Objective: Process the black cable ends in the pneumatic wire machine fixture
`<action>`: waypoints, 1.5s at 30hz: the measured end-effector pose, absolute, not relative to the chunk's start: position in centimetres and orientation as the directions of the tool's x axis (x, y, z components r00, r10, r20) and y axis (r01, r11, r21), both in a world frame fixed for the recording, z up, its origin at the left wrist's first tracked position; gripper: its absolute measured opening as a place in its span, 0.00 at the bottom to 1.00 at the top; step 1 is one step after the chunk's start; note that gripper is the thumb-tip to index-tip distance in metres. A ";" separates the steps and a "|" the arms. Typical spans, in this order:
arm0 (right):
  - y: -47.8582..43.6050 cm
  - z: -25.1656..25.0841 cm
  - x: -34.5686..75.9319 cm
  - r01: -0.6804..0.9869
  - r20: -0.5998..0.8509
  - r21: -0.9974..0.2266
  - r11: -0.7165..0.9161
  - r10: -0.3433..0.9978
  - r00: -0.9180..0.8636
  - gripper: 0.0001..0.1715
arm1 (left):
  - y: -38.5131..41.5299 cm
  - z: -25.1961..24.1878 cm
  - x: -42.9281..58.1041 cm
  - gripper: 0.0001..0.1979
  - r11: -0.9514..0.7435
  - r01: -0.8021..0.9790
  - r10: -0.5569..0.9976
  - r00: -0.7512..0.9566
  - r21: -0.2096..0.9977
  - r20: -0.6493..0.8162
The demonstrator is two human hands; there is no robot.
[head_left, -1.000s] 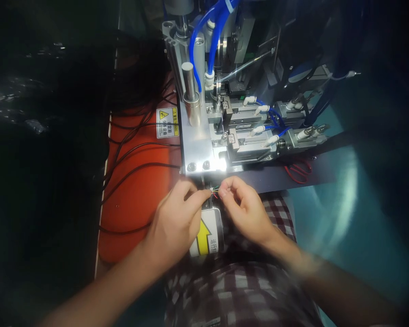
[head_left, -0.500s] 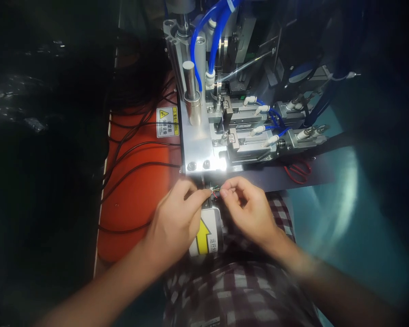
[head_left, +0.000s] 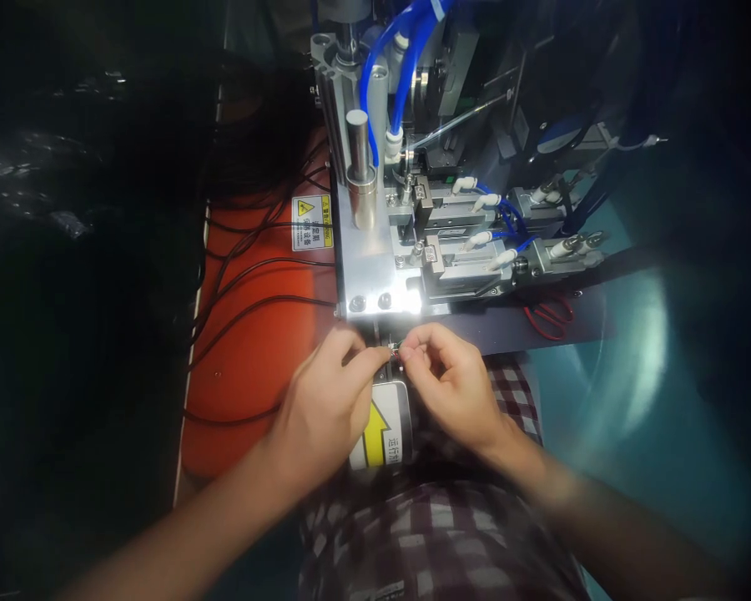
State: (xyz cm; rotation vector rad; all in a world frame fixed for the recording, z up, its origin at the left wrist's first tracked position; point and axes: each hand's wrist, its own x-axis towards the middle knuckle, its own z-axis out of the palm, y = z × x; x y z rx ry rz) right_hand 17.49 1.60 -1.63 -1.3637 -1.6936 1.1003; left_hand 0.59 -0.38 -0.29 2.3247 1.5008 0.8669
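My left hand [head_left: 325, 392] is closed in a pinch at the front edge of the machine, its thumb and forefinger at one end of some thin coloured wires [head_left: 396, 351]. From the other side, the fingertips of my right hand [head_left: 454, 388] pinch the same wires. Only a tiny bit of them shows between the two hands, with a small pale piece by the left thumb that is too small to make out. Just below lies a narrow dark metal track [head_left: 383, 373], in front of a white label with a yellow arrow [head_left: 374, 434].
A bright metal plate [head_left: 366, 267] with a cylinder rod stands right behind my hands. Blue air tubes [head_left: 406, 75] run into the machine. Black cables [head_left: 259, 302] cross the orange surface [head_left: 250, 359] at left. A red-handled tool [head_left: 549, 319] lies at right.
My right hand has come slightly left, closer to my left hand. The fanned red, green and yellow wire ends are now mostly hidden by fingertips. The view has shifted slightly.
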 end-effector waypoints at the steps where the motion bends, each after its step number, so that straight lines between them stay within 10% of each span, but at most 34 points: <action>1: 1.6 -1.6 17.5 0.394 -0.002 -0.916 0.083 0.978 -0.211 0.03 | -0.4 -0.3 0.6 0.14 -0.442 0.747 0.890 0.296 0.497 0.347; 16: 2.1 -0.9 17.8 0.215 -0.412 -0.902 -0.374 0.893 -0.179 0.09 | -0.5 -0.3 0.5 0.15 -0.434 0.756 0.893 0.289 0.491 0.345; 45: 1.9 -1.2 17.0 0.386 -0.014 -0.922 0.034 0.993 -0.120 0.05 | -0.5 -0.2 0.5 0.14 -0.432 0.759 0.896 0.297 0.487 0.330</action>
